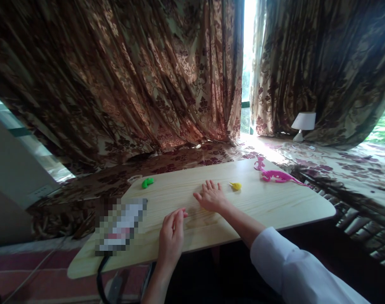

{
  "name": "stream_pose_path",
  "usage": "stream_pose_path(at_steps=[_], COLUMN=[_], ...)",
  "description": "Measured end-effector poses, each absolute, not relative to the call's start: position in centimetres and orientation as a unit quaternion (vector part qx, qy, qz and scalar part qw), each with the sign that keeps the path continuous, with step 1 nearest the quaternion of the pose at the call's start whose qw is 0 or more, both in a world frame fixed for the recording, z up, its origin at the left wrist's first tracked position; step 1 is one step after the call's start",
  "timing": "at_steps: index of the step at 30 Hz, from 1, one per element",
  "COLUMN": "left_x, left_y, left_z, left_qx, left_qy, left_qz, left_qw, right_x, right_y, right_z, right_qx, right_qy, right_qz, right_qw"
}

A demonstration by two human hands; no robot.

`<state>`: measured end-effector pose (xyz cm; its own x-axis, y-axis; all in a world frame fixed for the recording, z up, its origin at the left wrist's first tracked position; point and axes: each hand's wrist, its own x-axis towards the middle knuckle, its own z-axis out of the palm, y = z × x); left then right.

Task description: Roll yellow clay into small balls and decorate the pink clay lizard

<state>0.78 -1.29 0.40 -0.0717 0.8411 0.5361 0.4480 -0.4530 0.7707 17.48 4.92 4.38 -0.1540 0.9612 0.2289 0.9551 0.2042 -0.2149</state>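
Note:
My right hand (pixel 211 196) lies flat on the pale wooden table (pixel 274 202), fingers stretched out and spread, with something yellowish showing just under its near edge. A small yellow toy (pixel 235 185) sits a little to its right, apart from the fingers. My left hand (pixel 171 237) rests near the table's front edge with its fingers together and slightly curled, holding nothing I can see. A green toy (pixel 147 182) lies at the far left of the table. A pink lizard-like toy (pixel 278 175) lies at the far right.
A blurred-out flat object (pixel 122 226) sits at the table's left front, with a dark cable hanging below it. Patterned curtains (pixel 148 76) hang behind. A white lamp (pixel 302 124) stands on the patterned cloth at the back right.

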Motion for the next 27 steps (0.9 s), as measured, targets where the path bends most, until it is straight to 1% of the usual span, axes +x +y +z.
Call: stream_pose_path(at_steps=[5,6,8,11,16,19,21,26,27], left_x=[0.8,0.9,0.9,1.0,1.0,0.9,0.9,0.8,0.8], left_y=[-1.5,-1.6,-1.6,-1.6,-1.5,-1.5,-1.5,-1.6,-1.6], left_z=[0.5,0.5,0.5,0.5,0.5,0.5,0.5,0.3,0.3], left_qx=[0.649,0.647,0.646,0.651,0.661,0.66,0.658,0.649,0.647], left_qy=[0.49,0.491,0.492,0.491,0.491,0.491,0.489,0.489,0.489], left_qz=[0.552,0.554,0.555,0.55,0.539,0.54,0.543,0.553,0.554], left_qw=[0.184,0.183,0.182,0.18,0.178,0.178,0.181,0.186,0.187], right_x=[16.2,16.0,15.9,16.1,17.3,17.8,17.5,16.3,16.2], right_y=[-4.3,-5.9,-7.6,-5.3,4.3,6.3,4.7,-4.6,-6.0], right_z=[2.9,2.7,2.4,2.7,4.1,4.2,3.8,2.6,2.4], right_qx=[-0.563,-0.533,-0.504,-0.532,-0.61,-0.624,-0.613,-0.54,-0.511], right_qy=[-0.812,-0.83,-0.847,-0.833,-0.777,-0.767,-0.776,-0.829,-0.845], right_qz=[-0.007,-0.011,-0.014,-0.01,0.006,0.015,0.013,-0.004,-0.01], right_qw=[0.152,0.163,0.167,0.151,0.153,0.151,0.149,0.146,0.158])
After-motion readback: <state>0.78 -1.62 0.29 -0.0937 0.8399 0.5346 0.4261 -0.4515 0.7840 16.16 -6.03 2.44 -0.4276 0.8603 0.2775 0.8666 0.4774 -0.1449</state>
